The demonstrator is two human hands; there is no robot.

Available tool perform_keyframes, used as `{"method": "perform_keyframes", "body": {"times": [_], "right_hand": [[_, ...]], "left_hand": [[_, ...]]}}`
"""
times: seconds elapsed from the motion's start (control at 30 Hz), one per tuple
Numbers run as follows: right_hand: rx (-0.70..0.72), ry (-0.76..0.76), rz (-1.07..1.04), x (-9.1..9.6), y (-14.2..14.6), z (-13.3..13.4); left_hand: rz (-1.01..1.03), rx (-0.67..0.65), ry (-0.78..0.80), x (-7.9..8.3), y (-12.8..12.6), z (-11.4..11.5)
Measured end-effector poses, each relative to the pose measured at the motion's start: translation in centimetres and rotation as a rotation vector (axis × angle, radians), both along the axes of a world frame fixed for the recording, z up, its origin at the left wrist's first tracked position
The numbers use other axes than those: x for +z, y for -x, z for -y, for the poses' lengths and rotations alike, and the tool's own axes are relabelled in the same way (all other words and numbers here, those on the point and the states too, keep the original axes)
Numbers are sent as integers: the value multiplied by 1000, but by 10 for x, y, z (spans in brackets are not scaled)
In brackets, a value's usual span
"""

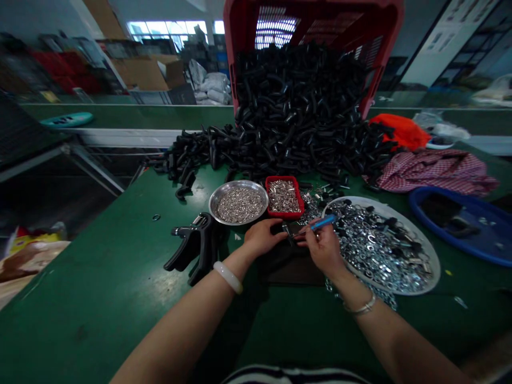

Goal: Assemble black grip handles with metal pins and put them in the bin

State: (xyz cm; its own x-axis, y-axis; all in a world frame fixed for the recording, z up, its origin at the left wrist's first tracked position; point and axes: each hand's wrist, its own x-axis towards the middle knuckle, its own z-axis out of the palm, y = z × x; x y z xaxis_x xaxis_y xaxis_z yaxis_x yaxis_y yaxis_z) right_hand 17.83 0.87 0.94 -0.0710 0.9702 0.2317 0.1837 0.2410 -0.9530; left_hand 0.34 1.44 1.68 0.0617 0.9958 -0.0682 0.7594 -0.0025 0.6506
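Observation:
My left hand (264,236) is closed on a black plastic handle piece, mostly hidden by the fingers, with a small metal part (287,232) showing at its end. My right hand (325,249) grips a slim tool with a blue handle (323,222); its thin tip points left at the metal part. Both hands are over a dark mat (290,272). Left of them lie black hand grips (196,246) with metal springs. Just beyond the hands are a round metal bowl (214,213) of small metal pins and a red tray (286,215) of larger metal pins.
A white basin (434,266) with metal rings and black pieces stands at the right, beside a blue tray (480,250). Behind, black handles (296,122) spill from a tipped red crate (231,53). A checkered cloth (440,170) lies back right; a loose ring (156,217) lies left.

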Motion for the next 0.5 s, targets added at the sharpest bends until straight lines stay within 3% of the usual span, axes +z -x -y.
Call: {"method": "perform_keyframes", "body": {"times": [0.17,0.23,0.4,0.5], "right_hand": [[-75,-207,291,4,8,9],[-111,-205,315,7,11,9],[-98,279,-199,11,11,-5],[8,366,-259,11,5,-10]], "left_hand": [[27,23,-6,-3,1,1],[39,33,-7,-4,1,1],[55,19,-15,-5,0,0],[55,9,-13,-4,0,0]]}}
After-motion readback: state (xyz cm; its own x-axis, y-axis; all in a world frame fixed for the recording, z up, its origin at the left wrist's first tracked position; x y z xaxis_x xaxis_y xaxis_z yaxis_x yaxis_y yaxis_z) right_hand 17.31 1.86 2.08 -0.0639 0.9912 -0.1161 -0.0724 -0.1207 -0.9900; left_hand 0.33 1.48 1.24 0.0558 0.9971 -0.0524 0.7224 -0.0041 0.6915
